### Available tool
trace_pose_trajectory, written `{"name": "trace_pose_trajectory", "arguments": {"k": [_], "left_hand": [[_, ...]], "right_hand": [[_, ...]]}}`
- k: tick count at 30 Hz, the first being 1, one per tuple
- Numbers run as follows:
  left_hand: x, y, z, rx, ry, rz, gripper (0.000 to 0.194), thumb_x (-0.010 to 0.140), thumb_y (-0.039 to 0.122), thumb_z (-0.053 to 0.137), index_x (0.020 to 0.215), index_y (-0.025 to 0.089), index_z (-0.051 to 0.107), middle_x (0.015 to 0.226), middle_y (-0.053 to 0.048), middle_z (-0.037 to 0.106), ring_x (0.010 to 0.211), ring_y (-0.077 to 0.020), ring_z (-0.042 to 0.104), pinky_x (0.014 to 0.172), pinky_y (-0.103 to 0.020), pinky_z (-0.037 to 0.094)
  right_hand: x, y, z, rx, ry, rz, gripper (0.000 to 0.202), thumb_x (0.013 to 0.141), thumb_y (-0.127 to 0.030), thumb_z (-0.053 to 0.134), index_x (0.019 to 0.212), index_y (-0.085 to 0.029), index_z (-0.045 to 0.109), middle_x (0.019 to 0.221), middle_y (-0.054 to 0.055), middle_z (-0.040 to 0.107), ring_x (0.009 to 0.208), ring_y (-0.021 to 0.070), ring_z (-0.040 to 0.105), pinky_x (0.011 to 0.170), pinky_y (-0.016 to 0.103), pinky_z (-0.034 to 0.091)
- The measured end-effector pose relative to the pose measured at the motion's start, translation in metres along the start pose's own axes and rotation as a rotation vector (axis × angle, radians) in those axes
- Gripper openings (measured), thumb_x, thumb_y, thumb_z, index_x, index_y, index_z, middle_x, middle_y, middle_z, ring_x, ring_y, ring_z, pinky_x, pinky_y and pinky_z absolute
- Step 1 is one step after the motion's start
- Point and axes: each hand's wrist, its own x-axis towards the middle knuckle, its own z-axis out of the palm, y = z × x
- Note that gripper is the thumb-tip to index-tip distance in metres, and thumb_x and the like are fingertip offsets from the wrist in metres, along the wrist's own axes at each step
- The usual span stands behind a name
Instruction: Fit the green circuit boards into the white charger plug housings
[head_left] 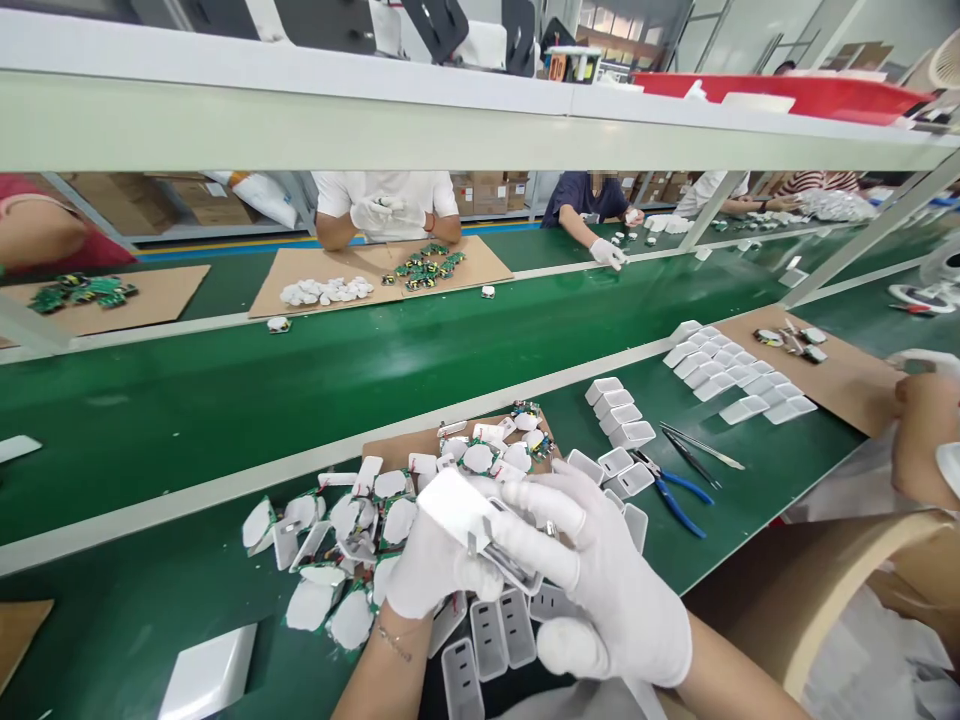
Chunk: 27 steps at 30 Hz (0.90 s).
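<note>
Both my hands wear white gloves and meet low in the middle of the head view. My left hand (424, 575) and my right hand (600, 590) together grip a white plastic charger housing (457, 505) with metal prongs showing at its underside. Right behind them lies a heap of white caps with small green circuit boards (360, 540) on the green bench. Several empty white shells (487, 635) stand in a row under my wrists.
Blue-handled pliers (679, 495) and tweezers (705, 450) lie right of the heap. More white shells (739, 375) stand in rows by a cardboard sheet (847, 380). A green conveyor belt (300, 370) runs across. Co-workers sit on the far side; another person's hand (926, 430) is at the right.
</note>
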Motion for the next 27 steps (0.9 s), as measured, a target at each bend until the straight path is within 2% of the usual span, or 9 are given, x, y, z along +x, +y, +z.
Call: {"name": "trace_pose_trajectory", "arguments": {"k": [3,6,9,12,15,20,22,25,27], "left_hand": [[0.004,0.008,0.004,-0.041,-0.037,0.026,0.046,0.084,0.061,0.063,0.094,0.016,0.063,0.084,-0.004,0.065,0.071,-0.0153,0.060,0.069,-0.032,0.053],[0.011,0.018,0.010,-0.066,-0.048,0.044,0.057,0.063,0.067,0.079,0.084,0.017,0.062,0.078,-0.003,0.064,0.072,-0.0191,0.058,0.072,-0.035,0.052],[0.016,0.027,0.018,-0.057,-0.033,0.056,0.062,0.052,0.068,0.084,0.078,0.016,0.062,0.075,-0.002,0.061,0.074,-0.0208,0.056,0.075,-0.034,0.048],[0.018,0.033,0.030,-0.044,-0.047,0.047,0.061,0.058,0.072,0.078,0.074,0.015,0.063,0.072,-0.002,0.058,0.072,-0.0191,0.053,0.069,-0.030,0.043],[0.017,0.036,0.043,-0.075,-0.089,0.016,0.061,0.069,0.074,0.068,0.080,0.014,0.064,0.074,-0.002,0.057,0.071,-0.0171,0.050,0.067,-0.028,0.041],[0.004,0.032,0.059,-0.150,-0.097,-0.051,0.060,0.077,0.071,0.062,0.090,0.013,0.066,0.084,-0.007,0.062,0.076,-0.0185,0.055,0.069,-0.028,0.043],[-0.005,0.026,0.065,-0.277,-0.113,-0.099,0.064,0.079,0.073,0.056,0.099,0.013,0.066,0.093,-0.012,0.066,0.086,-0.0239,0.061,0.077,-0.034,0.048],[-0.016,0.014,0.070,-0.556,-0.207,-0.202,0.068,0.070,0.069,0.070,0.111,0.015,0.065,0.107,-0.015,0.066,0.104,-0.0323,0.063,0.093,-0.045,0.047],[-0.021,0.010,0.069,-0.613,-0.248,-0.230,0.075,0.059,0.062,0.080,0.117,0.016,0.062,0.113,-0.016,0.066,0.111,-0.0365,0.062,0.097,-0.049,0.046]], "right_hand": [[-0.003,-0.002,0.004,-0.022,0.015,0.053,0.060,0.100,-0.060,0.017,0.154,-0.035,0.017,0.143,0.007,0.046,0.119,0.0277,0.052,0.099,0.046,0.042],[-0.014,-0.002,0.010,0.082,0.007,0.128,0.060,0.100,-0.059,0.014,0.153,-0.032,0.023,0.149,0.006,0.038,0.131,0.0276,0.046,0.105,0.043,0.042],[-0.025,-0.002,0.020,-0.034,0.026,0.169,0.059,0.100,-0.056,0.028,0.152,-0.029,0.027,0.147,0.009,0.040,0.129,0.0318,0.046,0.104,0.049,0.043],[-0.034,0.002,0.031,-0.164,0.161,0.226,0.054,0.097,-0.037,0.049,0.149,-0.026,0.035,0.136,0.011,0.049,0.116,0.0299,0.054,0.093,0.046,0.050],[-0.040,0.008,0.038,-0.182,0.341,0.190,0.045,0.092,-0.021,0.057,0.137,-0.021,0.047,0.124,0.012,0.055,0.105,0.0261,0.059,0.084,0.041,0.053],[-0.060,0.016,0.037,-0.045,0.371,0.173,0.038,0.091,-0.020,0.061,0.128,-0.025,0.056,0.119,0.010,0.062,0.099,0.0258,0.064,0.080,0.040,0.057],[-0.075,0.019,0.037,0.203,0.339,0.305,0.042,0.094,-0.028,0.057,0.136,-0.032,0.049,0.126,0.009,0.062,0.108,0.0270,0.064,0.085,0.039,0.058],[-0.093,0.029,0.040,0.568,0.224,0.521,0.067,0.094,-0.051,0.052,0.152,-0.032,0.024,0.137,0.012,0.058,0.124,0.0321,0.059,0.093,0.043,0.057],[-0.095,0.035,0.044,0.668,0.185,0.521,0.082,0.092,-0.057,0.051,0.156,-0.030,0.007,0.145,0.014,0.052,0.133,0.0342,0.050,0.099,0.047,0.053]]}}
